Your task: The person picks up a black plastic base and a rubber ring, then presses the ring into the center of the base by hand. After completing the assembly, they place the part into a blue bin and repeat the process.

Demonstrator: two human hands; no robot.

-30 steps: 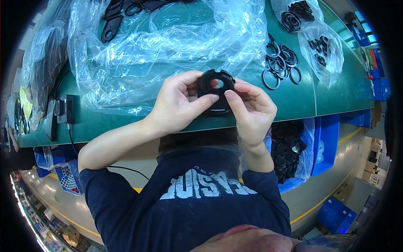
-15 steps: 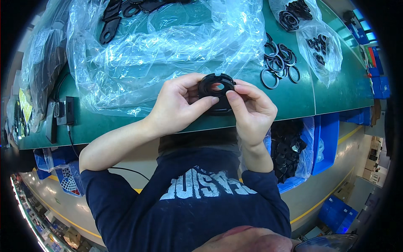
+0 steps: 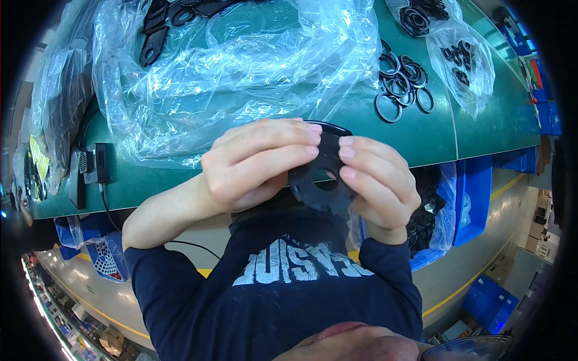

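Fingertips of the left hand and the right hand are clamping a flat, black, probably plastic plate with a round holed end, one hand on each side. Both thumbs are hiding underneath, so we are not telling how they are pressing. We are finding the plate in the air by the near edge of the green-topped table, its holed end pointing toward the body, a glossy black curved edge showing at the far end. For steady handling, we are judging that both hands should be pressing evenly, keeping clear of the hole, and working above the tabletop in case of a slip. Beyond the left hand, a crumpled clear plastic bag is lying; loose black rings are sitting apart from the right hand.
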